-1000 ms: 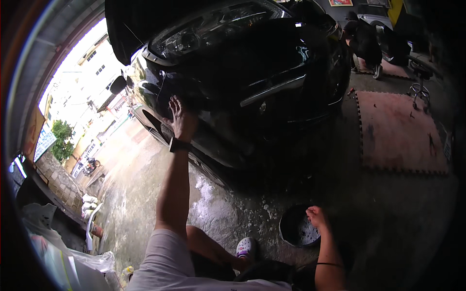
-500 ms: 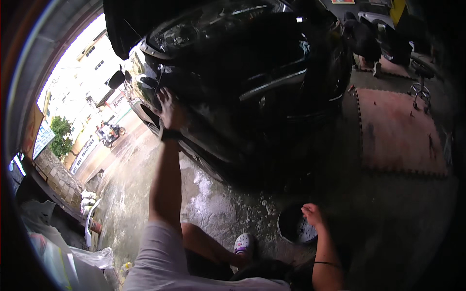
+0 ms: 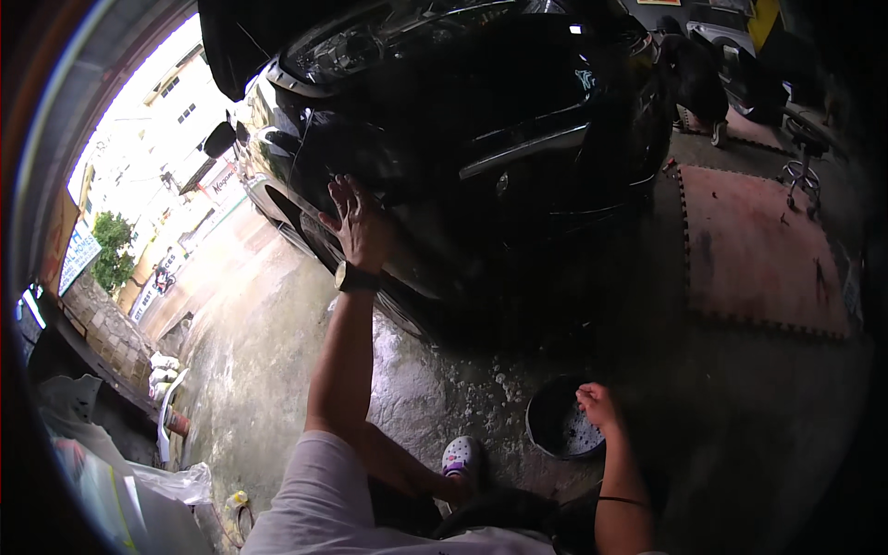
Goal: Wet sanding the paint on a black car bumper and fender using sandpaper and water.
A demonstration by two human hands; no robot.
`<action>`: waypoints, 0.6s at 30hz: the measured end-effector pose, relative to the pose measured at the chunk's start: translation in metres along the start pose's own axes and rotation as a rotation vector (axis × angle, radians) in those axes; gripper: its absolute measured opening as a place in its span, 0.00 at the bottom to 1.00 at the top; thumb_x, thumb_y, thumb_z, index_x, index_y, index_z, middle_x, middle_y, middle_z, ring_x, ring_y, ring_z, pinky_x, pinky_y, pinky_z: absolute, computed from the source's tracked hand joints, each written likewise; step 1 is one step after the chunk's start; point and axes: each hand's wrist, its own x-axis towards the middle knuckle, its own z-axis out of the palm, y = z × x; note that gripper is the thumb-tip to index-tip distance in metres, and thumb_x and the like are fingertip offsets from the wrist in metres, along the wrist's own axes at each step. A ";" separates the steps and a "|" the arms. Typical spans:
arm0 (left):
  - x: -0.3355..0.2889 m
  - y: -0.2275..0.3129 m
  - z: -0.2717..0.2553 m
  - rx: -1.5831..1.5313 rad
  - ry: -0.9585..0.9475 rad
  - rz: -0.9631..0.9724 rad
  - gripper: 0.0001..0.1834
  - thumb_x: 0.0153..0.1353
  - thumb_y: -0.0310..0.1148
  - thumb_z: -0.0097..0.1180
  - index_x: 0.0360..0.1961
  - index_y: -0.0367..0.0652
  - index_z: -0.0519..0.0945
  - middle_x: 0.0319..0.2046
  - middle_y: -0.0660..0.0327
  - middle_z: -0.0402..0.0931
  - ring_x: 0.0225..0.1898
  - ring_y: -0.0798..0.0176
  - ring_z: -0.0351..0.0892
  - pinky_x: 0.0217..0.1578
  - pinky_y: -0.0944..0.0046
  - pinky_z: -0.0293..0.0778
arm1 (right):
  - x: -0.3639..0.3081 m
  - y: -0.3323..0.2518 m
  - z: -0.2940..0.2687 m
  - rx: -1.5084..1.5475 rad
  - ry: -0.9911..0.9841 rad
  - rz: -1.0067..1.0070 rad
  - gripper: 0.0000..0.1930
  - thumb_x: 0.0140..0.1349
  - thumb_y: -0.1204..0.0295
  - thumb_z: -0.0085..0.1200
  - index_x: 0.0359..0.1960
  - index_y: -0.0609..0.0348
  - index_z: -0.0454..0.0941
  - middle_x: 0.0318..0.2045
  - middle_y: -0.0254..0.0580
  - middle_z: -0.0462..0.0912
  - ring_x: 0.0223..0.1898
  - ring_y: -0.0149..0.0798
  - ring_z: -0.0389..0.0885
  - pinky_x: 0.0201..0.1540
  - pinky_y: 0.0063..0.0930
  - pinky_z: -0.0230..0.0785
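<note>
A glossy black car (image 3: pixel 444 213) fills the upper middle, its front toward me and its hood raised. My left hand (image 3: pixel 361 229), with a watch on the wrist, reaches up to the corner of the front bumper. Its fingers are spread against the dark bodywork and it looks open; I cannot tell whether anything lies under the palm. At the lower right, my right hand (image 3: pixel 598 407) hangs over the edge of a black bucket (image 3: pixel 546 421) with suds inside. Those fingers are curled closed, and what they hold, if anything, is hidden.
Wet concrete floor (image 3: pixel 259 333) surrounds the car. A worn reddish foam mat (image 3: pixel 763 250) lies to the right, near a wheeled stool (image 3: pixel 803 166). Another person (image 3: pixel 698 83) bends down behind it. Plastic sheeting (image 3: pixel 176 486) is heaped at the lower left.
My left hand has slid right and slightly down across the car's front corner. My right hand stays over the bucket. Outside, the motorbike has moved farther down the street.
</note>
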 end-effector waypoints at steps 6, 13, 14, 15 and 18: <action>-0.083 0.067 0.028 -0.247 -0.042 0.007 0.47 0.52 0.26 0.52 0.73 0.28 0.47 0.75 0.36 0.35 0.77 0.37 0.34 0.69 0.28 0.40 | -0.003 0.004 -0.015 -0.078 0.040 0.034 0.18 0.65 0.65 0.61 0.49 0.67 0.78 0.31 0.39 0.84 0.28 0.29 0.78 0.32 0.26 0.72; -0.189 0.049 0.030 -1.941 -0.196 -0.766 0.34 0.63 0.25 0.50 0.71 0.36 0.58 0.59 0.42 0.73 0.58 0.43 0.77 0.56 0.41 0.76 | -0.004 -0.010 -0.016 -0.005 0.051 0.097 0.19 0.64 0.64 0.61 0.49 0.67 0.78 0.31 0.40 0.84 0.30 0.30 0.79 0.34 0.28 0.73; -0.178 0.050 0.010 -2.065 -0.100 -0.713 0.32 0.62 0.22 0.47 0.70 0.37 0.62 0.56 0.48 0.76 0.55 0.50 0.80 0.54 0.50 0.79 | -0.005 -0.009 -0.020 -0.011 0.060 0.116 0.19 0.63 0.64 0.61 0.49 0.67 0.78 0.31 0.39 0.83 0.30 0.29 0.79 0.34 0.28 0.73; -0.165 0.057 -0.003 -2.069 0.050 -0.755 0.33 0.63 0.22 0.47 0.71 0.36 0.60 0.58 0.48 0.75 0.53 0.50 0.81 0.54 0.53 0.79 | -0.007 -0.006 -0.024 -0.016 0.066 0.122 0.19 0.63 0.64 0.61 0.49 0.67 0.78 0.31 0.39 0.83 0.30 0.29 0.79 0.34 0.28 0.73; -0.103 0.063 -0.007 -1.609 0.174 -0.509 0.35 0.63 0.23 0.44 0.72 0.33 0.55 0.65 0.43 0.66 0.63 0.43 0.72 0.61 0.46 0.71 | -0.005 -0.006 -0.019 0.035 0.075 0.078 0.18 0.63 0.64 0.61 0.48 0.66 0.78 0.32 0.39 0.83 0.29 0.28 0.78 0.34 0.26 0.73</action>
